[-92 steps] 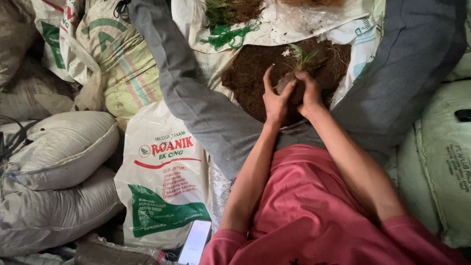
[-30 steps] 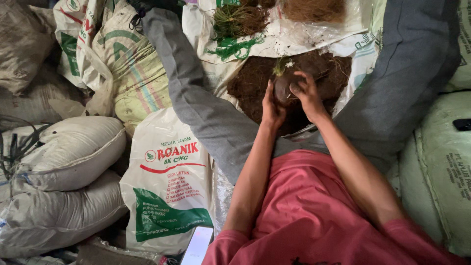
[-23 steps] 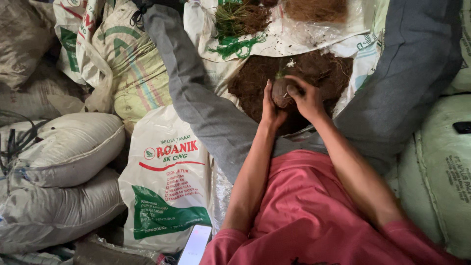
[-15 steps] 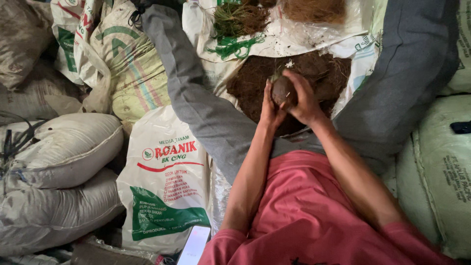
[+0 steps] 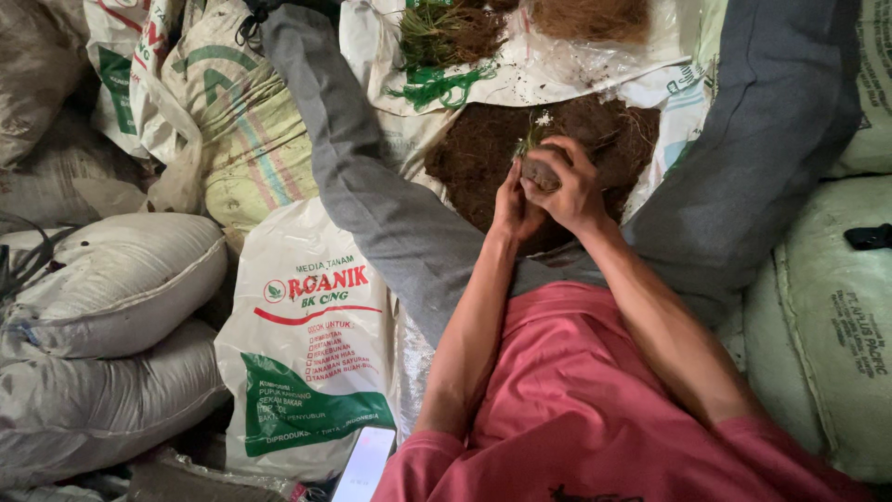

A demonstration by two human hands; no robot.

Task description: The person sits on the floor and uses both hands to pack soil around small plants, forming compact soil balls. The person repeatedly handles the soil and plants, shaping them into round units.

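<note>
Both my hands are cupped around a small ball of dark brown soil [image 5: 541,173] with a thin green seedling [image 5: 531,138] sticking out of its top. My left hand [image 5: 513,203] presses the ball's near left side and my right hand [image 5: 574,188] wraps over its right side. I hold it just above a heap of loose brown planting soil [image 5: 483,153] spread on a white plastic sack between my grey-trousered legs [image 5: 390,218]. My red shirt fills the bottom of the view.
A printed white and green sack [image 5: 311,344] lies left of my leg, with grey sacks [image 5: 111,279] further left and pale green sacks [image 5: 827,325] at right. Green seedlings [image 5: 446,33] and brown fibre [image 5: 590,17] lie beyond the soil. A phone [image 5: 364,463] rests at the bottom.
My hands have come up out of the soil heap with a ball of soil around a seedling, and have turned and pressed it between them.
</note>
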